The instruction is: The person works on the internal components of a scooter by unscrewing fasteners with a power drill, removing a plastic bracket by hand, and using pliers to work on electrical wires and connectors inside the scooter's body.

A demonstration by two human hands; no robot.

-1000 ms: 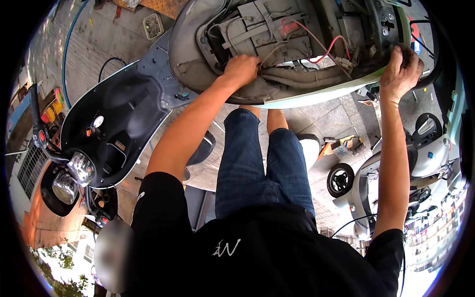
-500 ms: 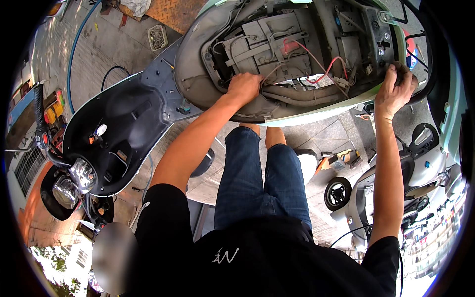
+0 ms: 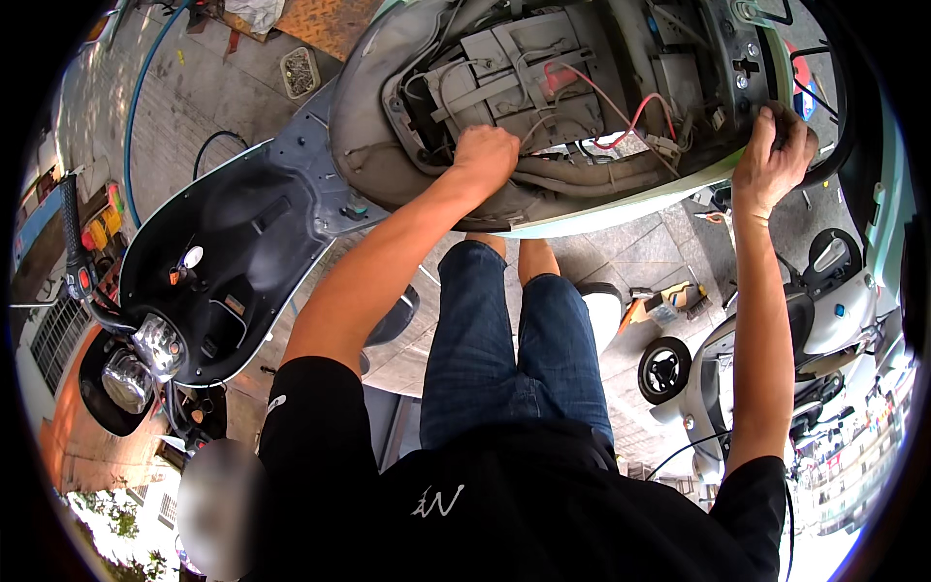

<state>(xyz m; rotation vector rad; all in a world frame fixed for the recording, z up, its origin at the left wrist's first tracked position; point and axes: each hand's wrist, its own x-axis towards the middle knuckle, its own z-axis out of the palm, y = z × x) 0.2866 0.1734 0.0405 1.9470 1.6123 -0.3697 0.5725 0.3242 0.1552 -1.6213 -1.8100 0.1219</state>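
Note:
An opened scooter body (image 3: 611,213) spans the top, with a pale green edge, a dusty grey battery block (image 3: 499,78), red wires (image 3: 635,121) and thick hoses (image 3: 582,175) inside. My left hand (image 3: 485,155) is closed at the lower left of the battery block, beside the hoses; its fingertips and anything in them are hidden. My right hand (image 3: 776,160) is curled over the body's right edge, gripping it beside a bolted metal bracket (image 3: 742,53).
A dark floorboard and front cowl (image 3: 223,272) with handlebar lie left. A small parts tray (image 3: 299,73) and blue hose (image 3: 136,116) are behind. Tools (image 3: 679,306) lie on the paving right of my legs. Another silver scooter (image 3: 834,320) stands farther right.
The view has shifted down, then partly back up. My left hand has moved slightly right along the battery block, its fingers more curled. My right hand remains on the edge.

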